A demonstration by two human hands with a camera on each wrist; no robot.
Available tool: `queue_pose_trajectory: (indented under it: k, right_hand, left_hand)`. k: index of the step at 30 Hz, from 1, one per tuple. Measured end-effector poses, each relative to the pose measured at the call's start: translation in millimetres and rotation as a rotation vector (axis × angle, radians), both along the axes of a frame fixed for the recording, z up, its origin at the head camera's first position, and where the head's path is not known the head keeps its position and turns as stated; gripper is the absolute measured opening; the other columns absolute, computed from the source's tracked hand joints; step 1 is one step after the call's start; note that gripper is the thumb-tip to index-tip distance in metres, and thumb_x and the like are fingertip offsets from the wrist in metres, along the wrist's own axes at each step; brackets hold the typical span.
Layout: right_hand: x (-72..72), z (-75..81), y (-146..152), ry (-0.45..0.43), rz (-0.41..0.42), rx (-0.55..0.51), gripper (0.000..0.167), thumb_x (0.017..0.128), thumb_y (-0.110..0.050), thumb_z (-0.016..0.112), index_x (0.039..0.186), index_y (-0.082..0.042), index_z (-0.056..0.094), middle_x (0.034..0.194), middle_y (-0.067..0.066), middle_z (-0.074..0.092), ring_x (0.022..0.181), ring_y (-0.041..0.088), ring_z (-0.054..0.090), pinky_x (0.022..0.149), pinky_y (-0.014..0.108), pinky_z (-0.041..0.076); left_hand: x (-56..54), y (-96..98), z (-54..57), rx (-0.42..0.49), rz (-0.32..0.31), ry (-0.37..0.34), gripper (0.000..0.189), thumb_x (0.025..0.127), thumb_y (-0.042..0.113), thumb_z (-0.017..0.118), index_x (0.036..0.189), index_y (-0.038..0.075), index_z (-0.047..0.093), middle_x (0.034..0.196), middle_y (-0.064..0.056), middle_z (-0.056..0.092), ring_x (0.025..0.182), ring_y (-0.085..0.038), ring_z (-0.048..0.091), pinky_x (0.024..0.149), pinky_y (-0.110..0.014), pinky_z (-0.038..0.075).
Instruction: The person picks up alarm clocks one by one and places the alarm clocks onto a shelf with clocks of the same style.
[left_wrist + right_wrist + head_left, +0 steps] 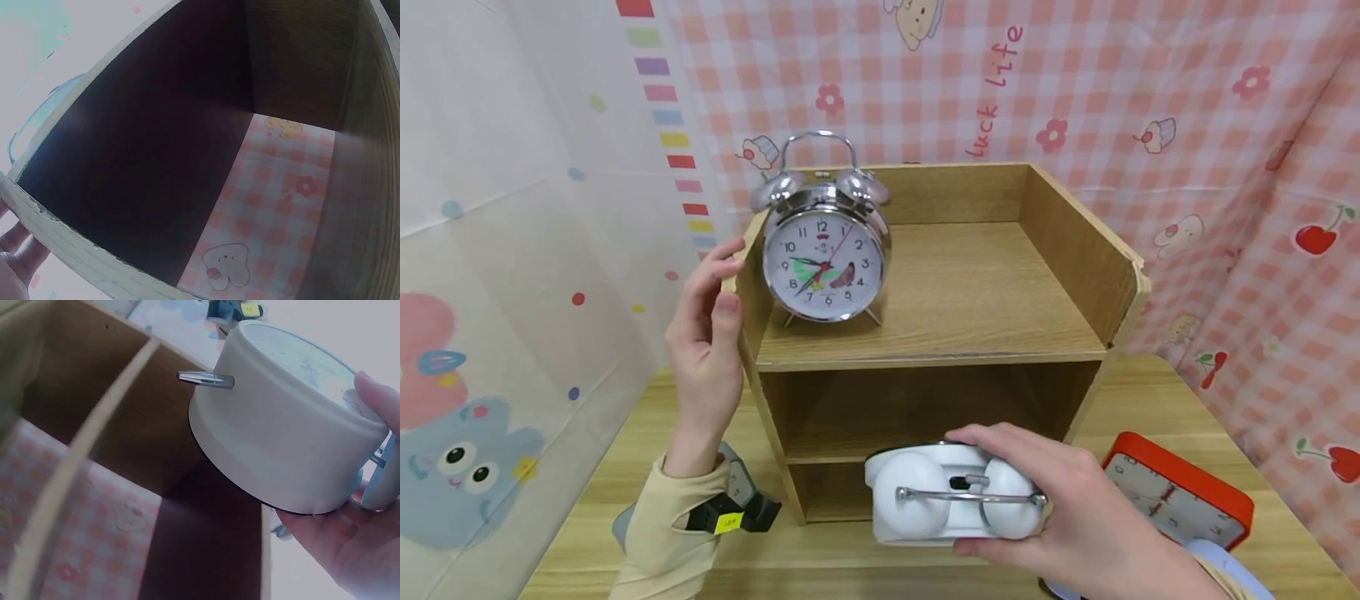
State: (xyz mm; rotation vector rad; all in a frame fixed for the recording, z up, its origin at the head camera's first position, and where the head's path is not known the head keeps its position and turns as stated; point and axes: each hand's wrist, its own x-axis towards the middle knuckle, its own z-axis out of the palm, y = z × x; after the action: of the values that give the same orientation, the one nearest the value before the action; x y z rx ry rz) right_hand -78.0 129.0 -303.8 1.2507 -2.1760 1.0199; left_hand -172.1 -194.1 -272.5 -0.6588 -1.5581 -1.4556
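Note:
My right hand [1067, 500] grips a white twin-bell alarm clock [951, 458], thumb and fingers on opposite sides. In the head view its bells and metal handle face the camera, in front of the shelf's lower compartments. The right wrist view shows the white clock's body [281, 419] and one metal leg. My left hand [707, 350] holds the front edge of the left side panel of a wooden shelf [932, 360]. Its fingers [22, 250] show beside the board in the left wrist view. A silver twin-bell alarm clock [824, 265] stands upright on the shelf's top left.
A red rectangular clock [1180, 492] lies on the wooden table [1150, 392] at the right, with a pale blue object [1225, 567] partly hidden by my right arm. A grey clock [739, 479] is partly covered by my left wrist. Patterned cloth [940, 92] hangs behind.

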Motion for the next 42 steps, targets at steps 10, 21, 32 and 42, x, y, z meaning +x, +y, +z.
queue_pose_trajectory:
  k: [10,21,32,42]
  right_hand:
    - [-8.2,29.9,20.5,0.106,-0.026,-0.046,0.072,0.079,-0.039,0.093,0.137,-0.007,0.065,0.120,-0.002,0.074,0.100,-0.001,0.069,0.090,0.008,0.053]
    - [-28.7,49.0,47.1,0.130,-0.037,-0.075,0.092,0.057,-0.016,0.104,0.138,0.002,0.064,0.122,0.004,0.076,0.100,0.003,0.072,0.089,0.008,0.052]
    - [-33.2,92.1,58.7,0.045,-0.288,-0.026,0.101,0.051,0.000,0.104,0.143,-0.013,0.064,0.124,0.004,0.077,0.100,-0.001,0.072,0.084,0.008,0.054]
    - [-55.1,116.9,65.8,0.025,-0.337,-0.072,0.097,0.055,0.007,0.100,0.141,-0.019,0.066,0.128,-0.005,0.075,0.100,0.003,0.072,0.083,0.007,0.054]
  left_hand:
    - [0.3,-0.7,0.2,-0.002,-0.013,-0.001,0.040,0.108,0.037,0.059,0.130,0.004,0.066,0.145,0.006,0.065,0.145,-0.018,0.054,0.124,-0.030,0.039]
    - [-0.1,-0.3,-0.2,-0.004,-0.006,0.002,0.045,0.108,0.038,0.059,0.130,0.000,0.065,0.145,0.006,0.065,0.144,-0.018,0.055,0.122,-0.029,0.040]
    - [-0.3,-0.9,-0.3,-0.005,-0.007,0.002,0.045,0.108,0.039,0.059,0.130,0.001,0.065,0.146,0.005,0.065,0.145,-0.018,0.054,0.123,-0.030,0.040]
    - [-0.4,-0.7,-0.4,-0.012,0.003,0.006,0.052,0.108,0.040,0.058,0.131,-0.006,0.061,0.145,0.006,0.065,0.144,-0.018,0.055,0.119,-0.028,0.041]
